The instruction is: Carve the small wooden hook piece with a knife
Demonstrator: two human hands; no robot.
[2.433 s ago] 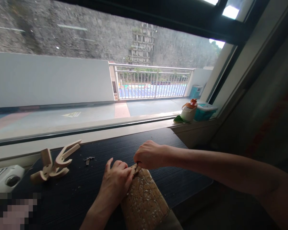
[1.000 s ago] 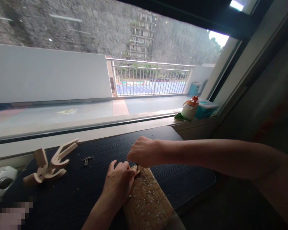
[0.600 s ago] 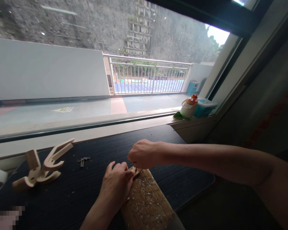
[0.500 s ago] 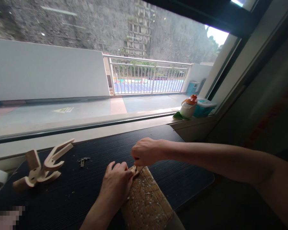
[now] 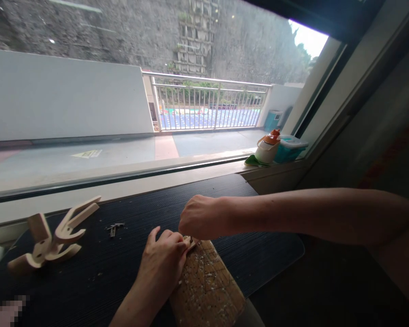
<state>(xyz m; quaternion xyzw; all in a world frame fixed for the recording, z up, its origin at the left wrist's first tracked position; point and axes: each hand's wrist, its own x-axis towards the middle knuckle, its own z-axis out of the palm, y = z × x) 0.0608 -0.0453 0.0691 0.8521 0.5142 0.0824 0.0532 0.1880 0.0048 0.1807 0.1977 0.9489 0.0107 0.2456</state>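
My left hand [image 5: 162,261] presses a small pale wooden piece [image 5: 190,245] against the far end of a worn wooden board [image 5: 209,286], its fingers closed around the piece's left side. Above the same piece, my right hand [image 5: 199,219] is curled into a fist. A thin dark shaft [image 5: 191,239] stands between that fist and the wood; what the fist wraps round is hidden. The board is scratched, pitted with holes and sprinkled with light crumbs.
On the dark tabletop [image 5: 129,209], curved wooden pieces [image 5: 49,243] lie at the left beside a small heap of screws or nails [image 5: 114,228]. A bottle with an orange top [image 5: 267,147] and a teal box [image 5: 289,149] stand on the windowsill [image 5: 211,174].
My right fist has turned over the wooden piece and shifted slightly left, and its forearm is raised. My left hand keeps its hold. The whole view has moved a little.
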